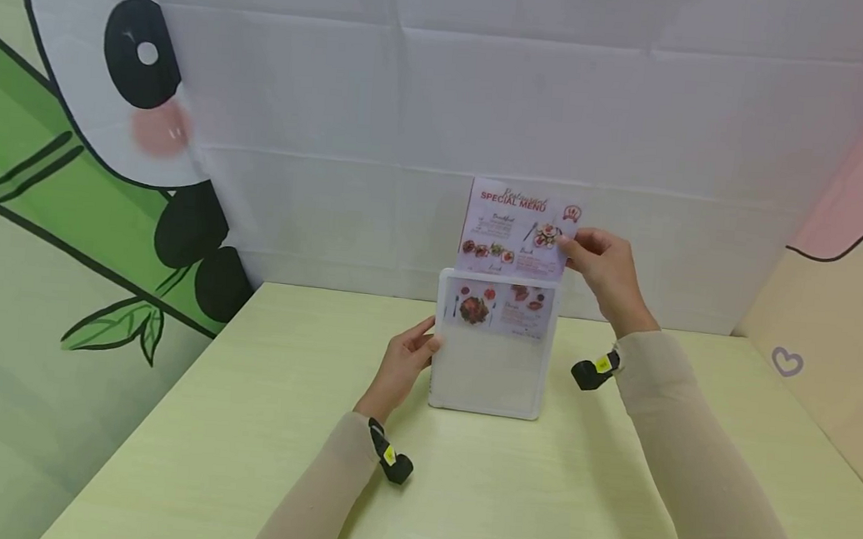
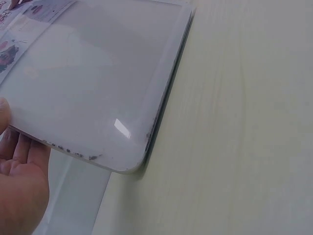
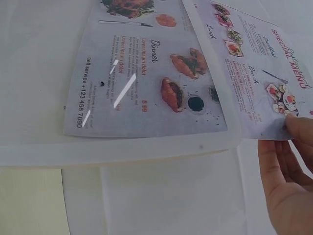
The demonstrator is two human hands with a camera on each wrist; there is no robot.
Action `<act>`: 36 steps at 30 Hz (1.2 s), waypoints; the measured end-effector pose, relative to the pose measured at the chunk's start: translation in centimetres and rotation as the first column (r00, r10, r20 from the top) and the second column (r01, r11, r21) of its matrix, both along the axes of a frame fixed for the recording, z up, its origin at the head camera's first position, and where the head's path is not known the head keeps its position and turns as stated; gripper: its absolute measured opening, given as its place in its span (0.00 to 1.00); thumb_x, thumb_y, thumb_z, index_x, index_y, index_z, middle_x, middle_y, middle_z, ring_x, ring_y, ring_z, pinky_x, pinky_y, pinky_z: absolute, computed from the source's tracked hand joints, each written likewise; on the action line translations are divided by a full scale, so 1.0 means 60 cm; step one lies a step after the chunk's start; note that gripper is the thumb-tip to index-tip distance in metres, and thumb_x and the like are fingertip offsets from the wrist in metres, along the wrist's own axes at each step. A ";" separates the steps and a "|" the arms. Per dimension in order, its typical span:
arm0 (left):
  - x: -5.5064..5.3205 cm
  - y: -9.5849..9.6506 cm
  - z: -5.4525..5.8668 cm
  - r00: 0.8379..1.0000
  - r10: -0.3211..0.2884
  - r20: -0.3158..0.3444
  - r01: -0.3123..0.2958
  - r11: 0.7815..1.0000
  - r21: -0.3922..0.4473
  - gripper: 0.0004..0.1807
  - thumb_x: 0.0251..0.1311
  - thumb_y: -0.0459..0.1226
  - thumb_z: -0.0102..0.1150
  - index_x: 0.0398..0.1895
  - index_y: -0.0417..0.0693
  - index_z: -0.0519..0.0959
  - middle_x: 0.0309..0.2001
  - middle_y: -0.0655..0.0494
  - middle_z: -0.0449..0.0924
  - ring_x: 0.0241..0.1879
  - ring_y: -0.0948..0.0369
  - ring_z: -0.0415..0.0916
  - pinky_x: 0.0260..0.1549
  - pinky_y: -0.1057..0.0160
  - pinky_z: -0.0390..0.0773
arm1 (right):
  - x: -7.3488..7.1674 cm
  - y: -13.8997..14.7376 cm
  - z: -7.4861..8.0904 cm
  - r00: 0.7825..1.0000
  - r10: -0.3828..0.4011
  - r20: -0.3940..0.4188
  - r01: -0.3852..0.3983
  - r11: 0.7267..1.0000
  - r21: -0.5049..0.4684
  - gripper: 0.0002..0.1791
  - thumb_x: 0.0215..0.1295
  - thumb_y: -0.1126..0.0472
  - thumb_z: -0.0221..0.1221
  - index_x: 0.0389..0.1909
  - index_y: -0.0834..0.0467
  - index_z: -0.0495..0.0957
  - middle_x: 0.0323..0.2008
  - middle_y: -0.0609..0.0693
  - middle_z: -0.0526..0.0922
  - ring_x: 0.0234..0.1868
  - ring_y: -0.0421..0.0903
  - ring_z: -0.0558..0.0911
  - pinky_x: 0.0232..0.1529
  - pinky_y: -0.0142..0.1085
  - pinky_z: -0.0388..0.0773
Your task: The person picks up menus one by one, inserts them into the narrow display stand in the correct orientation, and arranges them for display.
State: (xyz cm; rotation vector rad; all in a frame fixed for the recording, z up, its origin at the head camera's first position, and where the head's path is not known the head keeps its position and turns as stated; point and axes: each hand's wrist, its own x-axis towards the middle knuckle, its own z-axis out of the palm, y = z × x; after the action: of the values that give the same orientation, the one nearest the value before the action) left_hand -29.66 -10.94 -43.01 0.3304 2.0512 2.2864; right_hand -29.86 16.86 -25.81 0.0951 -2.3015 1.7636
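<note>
A white-framed clear display holder (image 1: 490, 370) stands on the table, leaning slightly back. My left hand (image 1: 404, 359) grips its left edge, thumb on the front and fingers behind, as the left wrist view shows too. A printed restaurant menu sheet (image 1: 512, 233) is partly inside the holder through its top edge. Its lower part (image 3: 146, 73) lies behind the clear front, while the upper part with the heading sticks out above. My right hand (image 1: 604, 269) pinches the menu's right edge between thumb and fingers. Dark specks (image 2: 73, 152) mark the holder's lower corner.
The pale yellow table (image 1: 300, 427) reaches back to a white cloth wall (image 1: 336, 129). Cartoon-printed panels (image 1: 49, 151) stand at the left and right sides. A black wrist camera (image 1: 595, 371) sits on each wrist.
</note>
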 end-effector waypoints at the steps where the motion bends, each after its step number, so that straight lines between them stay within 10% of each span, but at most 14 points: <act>1: 0.000 0.000 0.000 1.000 -0.003 -0.002 0.003 1.000 0.000 0.28 0.66 0.38 0.57 0.69 0.49 0.66 0.57 0.41 0.78 0.48 0.62 0.79 0.54 0.57 0.79 | 0.002 0.001 0.000 1.000 -0.001 0.000 0.001 1.000 0.000 0.24 0.67 0.51 0.59 0.55 0.64 0.76 0.41 0.43 0.78 0.42 0.38 0.79 0.53 0.32 0.78; 15: -0.002 0.001 0.002 1.000 -0.011 -0.016 0.011 1.000 -0.003 0.29 0.66 0.39 0.56 0.70 0.48 0.65 0.58 0.40 0.77 0.49 0.62 0.79 0.55 0.57 0.78 | -0.002 -0.007 0.009 0.997 -0.049 -0.055 0.046 0.997 -0.064 0.25 0.68 0.51 0.57 0.63 0.54 0.67 0.44 0.46 0.80 0.41 0.41 0.80 0.40 0.28 0.82; 36: 0.002 0.000 0.000 1.000 -0.008 -0.012 0.008 1.000 0.005 0.31 0.64 0.41 0.57 0.70 0.48 0.65 0.59 0.41 0.77 0.51 0.60 0.79 0.55 0.56 0.78 | -0.002 -0.010 -0.005 0.993 -0.048 -0.103 0.037 0.994 -0.105 0.14 0.65 0.49 0.60 0.45 0.54 0.75 0.34 0.40 0.81 0.34 0.38 0.81 0.35 0.28 0.82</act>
State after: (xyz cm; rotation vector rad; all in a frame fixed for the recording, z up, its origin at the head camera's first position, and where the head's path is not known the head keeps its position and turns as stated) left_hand -29.51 -10.95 -43.03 0.3533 2.0465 2.2903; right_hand -30.00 16.23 -26.11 0.1173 -2.1200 1.8067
